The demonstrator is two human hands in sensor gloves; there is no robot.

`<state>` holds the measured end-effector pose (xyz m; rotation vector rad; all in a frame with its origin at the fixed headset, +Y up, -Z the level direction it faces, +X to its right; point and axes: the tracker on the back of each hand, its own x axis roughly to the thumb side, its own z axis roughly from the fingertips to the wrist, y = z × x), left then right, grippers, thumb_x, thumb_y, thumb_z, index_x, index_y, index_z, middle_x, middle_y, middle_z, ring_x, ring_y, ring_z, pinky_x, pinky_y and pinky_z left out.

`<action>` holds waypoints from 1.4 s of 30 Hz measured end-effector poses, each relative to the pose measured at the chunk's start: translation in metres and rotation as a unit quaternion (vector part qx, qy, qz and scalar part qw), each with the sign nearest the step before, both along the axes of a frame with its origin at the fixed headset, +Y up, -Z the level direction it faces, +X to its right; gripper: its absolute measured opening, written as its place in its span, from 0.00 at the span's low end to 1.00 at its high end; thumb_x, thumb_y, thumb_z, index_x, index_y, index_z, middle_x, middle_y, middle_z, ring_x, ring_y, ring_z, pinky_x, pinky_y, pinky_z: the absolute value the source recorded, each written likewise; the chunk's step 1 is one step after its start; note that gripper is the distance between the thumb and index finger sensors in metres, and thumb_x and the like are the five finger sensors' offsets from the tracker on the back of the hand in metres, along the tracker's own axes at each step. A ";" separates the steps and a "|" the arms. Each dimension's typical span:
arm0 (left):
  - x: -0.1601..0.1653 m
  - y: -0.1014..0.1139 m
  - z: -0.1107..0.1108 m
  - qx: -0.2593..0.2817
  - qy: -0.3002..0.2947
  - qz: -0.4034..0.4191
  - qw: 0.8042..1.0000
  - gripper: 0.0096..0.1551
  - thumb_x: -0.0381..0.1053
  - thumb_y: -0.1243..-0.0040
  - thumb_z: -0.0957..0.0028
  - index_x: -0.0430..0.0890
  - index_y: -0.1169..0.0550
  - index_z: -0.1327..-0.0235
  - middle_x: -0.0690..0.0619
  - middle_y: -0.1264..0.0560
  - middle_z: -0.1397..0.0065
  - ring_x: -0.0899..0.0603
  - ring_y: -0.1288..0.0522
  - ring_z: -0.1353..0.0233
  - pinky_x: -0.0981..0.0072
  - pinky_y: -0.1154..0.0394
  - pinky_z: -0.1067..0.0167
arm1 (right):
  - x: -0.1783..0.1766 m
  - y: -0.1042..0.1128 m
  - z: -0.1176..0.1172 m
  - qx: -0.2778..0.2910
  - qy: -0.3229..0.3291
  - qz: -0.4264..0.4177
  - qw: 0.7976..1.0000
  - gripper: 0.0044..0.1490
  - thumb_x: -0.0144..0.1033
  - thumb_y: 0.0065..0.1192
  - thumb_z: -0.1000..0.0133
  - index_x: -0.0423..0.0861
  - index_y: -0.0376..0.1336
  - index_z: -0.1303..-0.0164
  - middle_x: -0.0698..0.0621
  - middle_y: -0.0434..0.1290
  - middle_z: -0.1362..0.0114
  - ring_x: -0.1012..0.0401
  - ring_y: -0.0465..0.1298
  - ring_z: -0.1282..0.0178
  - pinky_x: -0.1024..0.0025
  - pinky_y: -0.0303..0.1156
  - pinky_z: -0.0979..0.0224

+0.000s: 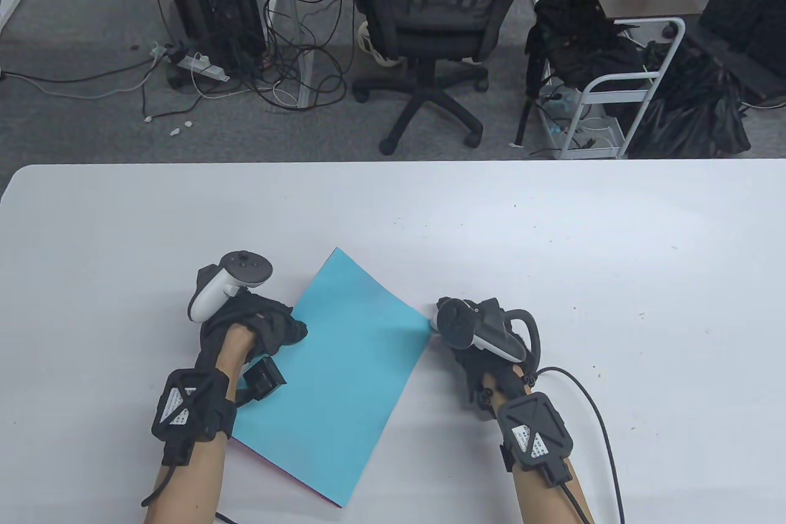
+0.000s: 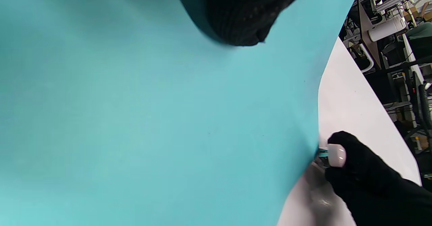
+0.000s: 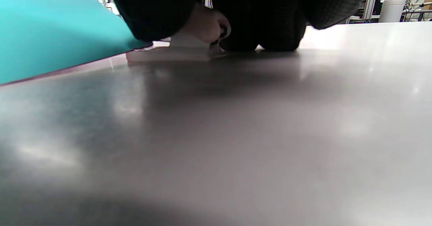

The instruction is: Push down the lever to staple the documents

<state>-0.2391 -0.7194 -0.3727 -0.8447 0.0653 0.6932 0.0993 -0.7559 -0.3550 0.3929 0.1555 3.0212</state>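
Only wrist views: white stapler (image 3: 179, 48) under right hand (image 1: 485, 343).

**What the views conceal**

In the table view, the small white plastic stapler (image 3: 182, 47) lies wholly hidden under the right hand (image 1: 485, 340) and its tracker. In the right wrist view the gloved fingers (image 3: 270, 16) cover the stapler's top, so whether its lever is down cannot be told. The blue sheet of paper (image 1: 344, 364) hides nearly all of a pinkish sheet (image 1: 270, 459) beneath; only a thin edge shows. The left hand (image 1: 258, 327) covers the blue sheet's left edge. The left wrist view is blurred close up, its glove (image 2: 243, 13) cut by the top edge.
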 end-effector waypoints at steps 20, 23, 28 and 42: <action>0.030 -0.011 0.002 0.178 -0.027 -0.132 0.975 0.21 0.46 0.40 0.39 0.42 0.18 0.37 0.42 0.13 0.40 0.34 0.14 0.43 0.32 0.22 0.42 | 0.000 0.000 0.001 -0.001 0.000 0.002 1.000 0.39 0.40 0.60 0.43 0.46 0.55 0.21 0.36 0.67 0.24 0.36 0.72 0.28 0.37 0.67 0.27; 0.029 -0.015 0.003 0.184 -0.027 -0.127 0.974 0.21 0.46 0.39 0.40 0.42 0.18 0.37 0.42 0.12 0.41 0.34 0.14 0.43 0.32 0.22 0.42 | 0.000 0.000 0.001 -0.002 0.000 0.002 1.000 0.38 0.40 0.60 0.43 0.46 0.55 0.21 0.36 0.67 0.24 0.36 0.72 0.28 0.37 0.67 0.27; 0.026 -0.020 0.002 0.182 -0.025 -0.115 0.976 0.21 0.46 0.40 0.40 0.42 0.18 0.37 0.42 0.12 0.41 0.35 0.14 0.43 0.32 0.22 0.42 | 0.000 0.000 0.001 -0.002 0.000 0.002 1.000 0.39 0.40 0.60 0.43 0.46 0.55 0.21 0.36 0.67 0.24 0.36 0.72 0.27 0.36 0.67 0.27; 0.027 -0.020 0.001 0.174 -0.032 -0.121 0.977 0.21 0.46 0.39 0.40 0.42 0.17 0.37 0.42 0.12 0.41 0.36 0.14 0.43 0.32 0.22 0.41 | 0.005 0.001 0.000 -0.037 -0.004 -0.042 0.998 0.45 0.48 0.55 0.41 0.40 0.48 0.17 0.34 0.64 0.22 0.33 0.68 0.26 0.35 0.66 0.27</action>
